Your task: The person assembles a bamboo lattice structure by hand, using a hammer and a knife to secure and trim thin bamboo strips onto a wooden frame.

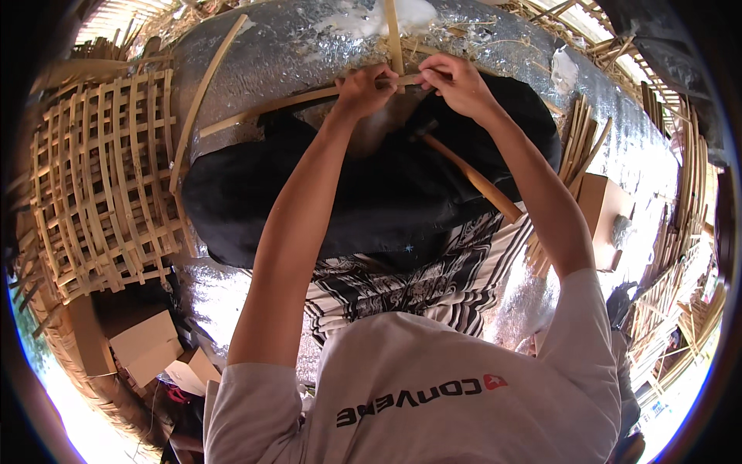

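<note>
Beyond the black cloth [386, 209], my left hand [367, 91] and right hand [457, 87] are pinching the pale strip [406, 80]; it's already crossing the upright strip [393, 35], but whether they're joined, I'm not managing to tell.

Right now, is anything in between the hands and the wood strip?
Nothing visible: the left hand and right hand touch the wood strip. The wooden handle lies on the black cloth, out of the way.
</note>
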{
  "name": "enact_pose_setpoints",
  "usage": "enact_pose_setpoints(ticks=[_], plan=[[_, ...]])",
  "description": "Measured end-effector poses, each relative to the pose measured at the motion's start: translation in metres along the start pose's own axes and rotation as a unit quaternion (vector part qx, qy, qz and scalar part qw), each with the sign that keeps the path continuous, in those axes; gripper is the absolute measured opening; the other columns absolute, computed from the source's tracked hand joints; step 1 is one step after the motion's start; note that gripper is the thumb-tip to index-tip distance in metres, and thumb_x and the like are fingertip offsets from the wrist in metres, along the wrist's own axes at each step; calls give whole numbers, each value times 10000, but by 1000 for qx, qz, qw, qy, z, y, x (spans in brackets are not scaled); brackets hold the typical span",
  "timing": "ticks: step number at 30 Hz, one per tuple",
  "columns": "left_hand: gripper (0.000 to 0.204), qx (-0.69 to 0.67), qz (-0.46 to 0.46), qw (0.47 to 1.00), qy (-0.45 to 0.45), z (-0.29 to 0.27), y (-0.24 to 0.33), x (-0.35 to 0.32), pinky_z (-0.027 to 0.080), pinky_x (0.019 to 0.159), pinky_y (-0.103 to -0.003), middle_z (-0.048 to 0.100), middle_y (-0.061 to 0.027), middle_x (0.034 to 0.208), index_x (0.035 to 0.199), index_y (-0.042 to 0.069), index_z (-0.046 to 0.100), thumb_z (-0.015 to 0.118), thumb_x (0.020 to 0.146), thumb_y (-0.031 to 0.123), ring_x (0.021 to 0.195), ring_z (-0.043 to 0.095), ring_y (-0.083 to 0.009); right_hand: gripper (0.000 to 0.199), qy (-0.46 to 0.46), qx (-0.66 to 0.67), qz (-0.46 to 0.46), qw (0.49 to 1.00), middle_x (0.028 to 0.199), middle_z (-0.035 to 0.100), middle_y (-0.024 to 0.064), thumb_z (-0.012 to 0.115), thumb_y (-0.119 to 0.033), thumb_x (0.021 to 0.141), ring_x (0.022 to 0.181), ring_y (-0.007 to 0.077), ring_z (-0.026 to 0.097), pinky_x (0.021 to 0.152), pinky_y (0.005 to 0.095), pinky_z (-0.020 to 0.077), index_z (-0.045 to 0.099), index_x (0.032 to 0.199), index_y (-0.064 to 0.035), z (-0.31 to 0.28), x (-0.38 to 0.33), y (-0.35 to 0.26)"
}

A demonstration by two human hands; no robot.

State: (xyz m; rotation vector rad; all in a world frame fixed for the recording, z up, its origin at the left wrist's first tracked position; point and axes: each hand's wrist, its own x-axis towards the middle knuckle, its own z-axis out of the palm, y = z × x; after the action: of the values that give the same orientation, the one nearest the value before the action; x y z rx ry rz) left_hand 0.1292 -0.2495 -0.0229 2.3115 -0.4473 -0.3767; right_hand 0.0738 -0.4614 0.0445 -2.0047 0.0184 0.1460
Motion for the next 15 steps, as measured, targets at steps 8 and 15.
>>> enact_pose_setpoints(ticks=[8, 15], plan=[[328, 11, 82, 995, 52, -10, 13, -11, 482, 950, -468, 727, -50, 1067, 1071, 175, 710, 781, 793, 334, 1034, 676, -294, 145, 52, -10, -28, 998, 944, 736, 58, 686, -167, 911, 860, 153, 695, 784, 289, 532, 722, 1015, -73, 27, 17, 37], [365, 55, 128, 988, 62, -9, 3, -13, 473, 944, -466, 721, -47, 1090, 1042, 175, 714, 811, 760, 386, 1043, 666, -302, 174, 102, -15, -80, 992, 932, 738, 79, 707, -179, 902, 853, 158, 705, 771, 289, 540, 714, 1022, -53, 30, 12, 48]])
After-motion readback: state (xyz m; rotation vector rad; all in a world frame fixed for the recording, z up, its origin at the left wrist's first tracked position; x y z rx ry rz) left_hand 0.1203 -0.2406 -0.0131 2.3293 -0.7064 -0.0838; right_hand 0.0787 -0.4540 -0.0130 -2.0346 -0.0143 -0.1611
